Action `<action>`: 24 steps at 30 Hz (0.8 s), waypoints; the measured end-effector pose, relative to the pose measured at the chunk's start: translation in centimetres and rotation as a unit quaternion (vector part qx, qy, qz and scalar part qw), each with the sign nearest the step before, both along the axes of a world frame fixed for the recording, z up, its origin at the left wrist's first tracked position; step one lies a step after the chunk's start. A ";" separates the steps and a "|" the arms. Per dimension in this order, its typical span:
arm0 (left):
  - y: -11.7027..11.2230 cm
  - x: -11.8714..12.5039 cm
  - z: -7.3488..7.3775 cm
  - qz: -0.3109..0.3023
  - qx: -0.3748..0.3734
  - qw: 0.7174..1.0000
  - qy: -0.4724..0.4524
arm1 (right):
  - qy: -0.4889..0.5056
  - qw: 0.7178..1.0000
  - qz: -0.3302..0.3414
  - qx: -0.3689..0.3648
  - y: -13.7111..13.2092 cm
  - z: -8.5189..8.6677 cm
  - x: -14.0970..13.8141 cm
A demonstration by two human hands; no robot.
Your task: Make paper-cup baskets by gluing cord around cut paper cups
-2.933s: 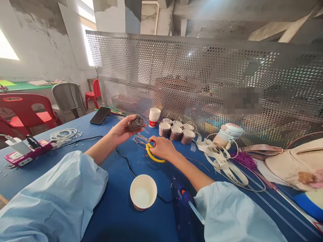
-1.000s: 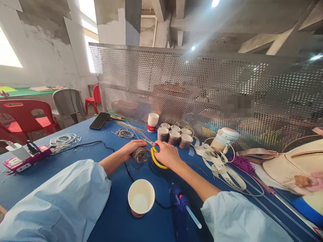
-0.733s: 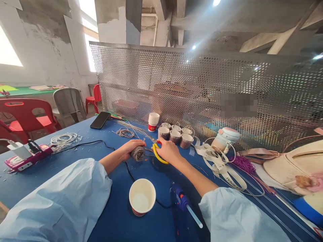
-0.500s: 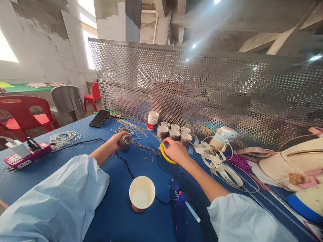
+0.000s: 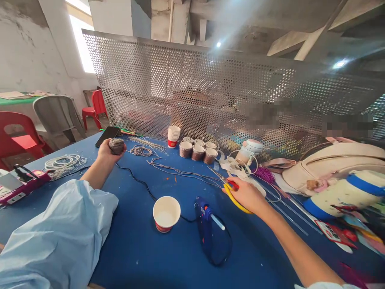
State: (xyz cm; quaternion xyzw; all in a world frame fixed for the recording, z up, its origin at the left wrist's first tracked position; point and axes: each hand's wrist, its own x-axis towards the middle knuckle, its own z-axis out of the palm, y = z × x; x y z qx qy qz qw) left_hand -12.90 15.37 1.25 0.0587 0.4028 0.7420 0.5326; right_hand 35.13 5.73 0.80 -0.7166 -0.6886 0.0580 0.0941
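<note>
My left hand (image 5: 107,154) is wrapped round a ball of grey-brown twine (image 5: 116,146), raised over the table near the black phone (image 5: 107,136). In my right hand (image 5: 245,192) is a pair of scissors (image 5: 237,200) with yellow and red handles, the blades pointing away to the upper left. Loose cords (image 5: 186,173) lie across the table and run up to the scissors and right hand. Between my arms stands an open paper cup (image 5: 166,214), and to its right lies a blue glue gun (image 5: 207,216) with a glue stick in its back.
Several twine-wrapped cups (image 5: 198,152) stand beside a stack of paper cups (image 5: 173,138) before a perforated metal screen (image 5: 180,80). A power strip (image 5: 24,190) lies left. Right are ribbon (image 5: 237,168), a bottle (image 5: 345,192) and a bag (image 5: 337,164). A black cable (image 5: 138,178) crosses the table.
My hands have moved apart: the left back to the left with the twine ball, lifting it, the right to the right with the scissors. The camera view has turned right.
</note>
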 end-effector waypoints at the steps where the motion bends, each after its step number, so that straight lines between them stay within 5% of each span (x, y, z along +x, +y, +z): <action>1: -0.3 -0.3 0.3 0.016 0.007 1.000 -0.002 | 0.008 1.000 -0.003 -0.006 -1.0 -0.3 1.0; 5: -1.4 -0.6 0.9 0.040 0.021 0.999 -0.002 | 0.050 0.997 0.020 -0.047 -4.7 -2.0 3.9; 10: -2.1 1.0 1.3 0.025 0.030 0.999 0.003 | 0.094 0.992 0.045 -0.069 -6.9 -3.6 4.2; 18: -4.4 6.7 1.8 -0.117 0.054 0.991 0.034 | 0.097 0.994 0.050 -0.030 -7.6 -4.9 4.3; 24: -7.5 9.4 0.7 -0.208 0.051 0.975 0.052 | 0.089 0.993 0.074 -0.027 -9.1 -4.0 6.5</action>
